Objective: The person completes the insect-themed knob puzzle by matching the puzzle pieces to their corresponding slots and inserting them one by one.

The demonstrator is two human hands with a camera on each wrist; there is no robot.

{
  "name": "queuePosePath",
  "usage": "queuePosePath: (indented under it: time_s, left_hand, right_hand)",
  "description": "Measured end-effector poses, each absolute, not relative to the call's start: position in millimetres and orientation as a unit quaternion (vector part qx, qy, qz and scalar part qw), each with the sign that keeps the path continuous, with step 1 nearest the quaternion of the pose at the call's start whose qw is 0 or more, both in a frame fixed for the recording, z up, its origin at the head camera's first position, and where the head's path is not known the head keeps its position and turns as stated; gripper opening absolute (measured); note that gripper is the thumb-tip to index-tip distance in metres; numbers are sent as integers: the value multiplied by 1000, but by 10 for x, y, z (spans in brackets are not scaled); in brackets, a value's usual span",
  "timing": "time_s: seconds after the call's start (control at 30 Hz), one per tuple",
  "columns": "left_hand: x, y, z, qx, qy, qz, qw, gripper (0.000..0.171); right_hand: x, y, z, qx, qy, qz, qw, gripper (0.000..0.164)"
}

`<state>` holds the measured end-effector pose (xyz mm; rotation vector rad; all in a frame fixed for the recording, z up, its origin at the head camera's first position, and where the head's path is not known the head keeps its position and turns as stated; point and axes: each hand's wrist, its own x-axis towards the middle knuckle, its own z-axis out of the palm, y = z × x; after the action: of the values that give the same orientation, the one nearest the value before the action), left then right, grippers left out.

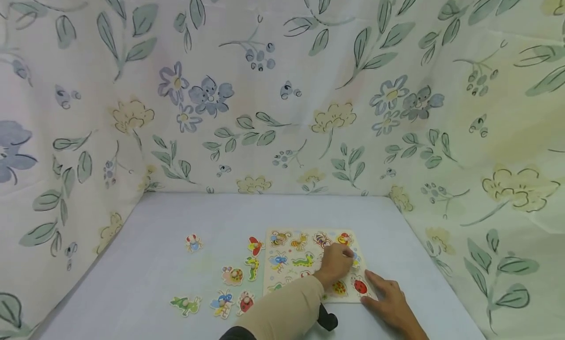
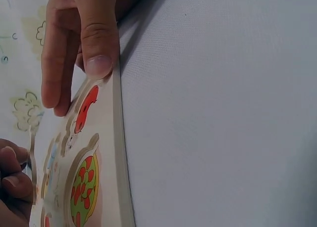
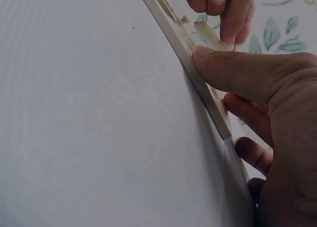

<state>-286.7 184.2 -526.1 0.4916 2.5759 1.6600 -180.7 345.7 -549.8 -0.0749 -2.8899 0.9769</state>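
Note:
A wooden puzzle board (image 1: pixel 287 276) with printed insect shapes lies on the table's right half. My left hand (image 1: pixel 336 265) reaches across it and pinches a puzzle piece (image 3: pixel 213 36) over the right side; the picture on that piece is mostly hidden by the fingers. My right hand (image 1: pixel 390 300) holds the board's near right corner, thumb (image 3: pixel 223 71) on the near edge and fingers along the right side. In the left wrist view, a red shape (image 2: pixel 86 108) and a green-and-red shape (image 2: pixel 85 190) show in the board's recesses.
Left of the board lie loose pieces: a snail (image 1: pixel 232 276), a caterpillar (image 1: pixel 252 269), a red-winged insect (image 1: pixel 255 246), a ladybug (image 1: pixel 245 302), a blue insect (image 1: pixel 222 303), a grasshopper (image 1: pixel 185 305) and a red-and-blue bug (image 1: pixel 193 243). Floral cloth (image 1: pixel 265 148) walls the white table (image 1: pixel 145 261).

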Motion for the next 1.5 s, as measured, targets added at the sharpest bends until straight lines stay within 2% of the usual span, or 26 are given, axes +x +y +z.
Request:
queuePosePath:
  time_s: [0.27, 0.43, 0.7, 1.5]
  left_hand:
    - [-2879, 1869, -5294, 168, 866, 470, 40, 12]
    - [-2896, 1872, -5291, 180, 865, 466, 53, 13]
    - [-2924, 1927, -5320, 187, 866, 463, 30, 15]
    - [-2898, 1955, -5342, 144, 841, 520, 41, 14]
  right_hand:
    - [-1810, 3452, -5541, -17, -942, 330, 61, 75]
    - [-1812, 3464, -5525, -25, -942, 330, 51, 76]
    - [-1823, 3472, -5510, -20, -941, 332, 57, 75]
    - [-1812, 3428, -5477, -55, -943, 326, 31, 76]
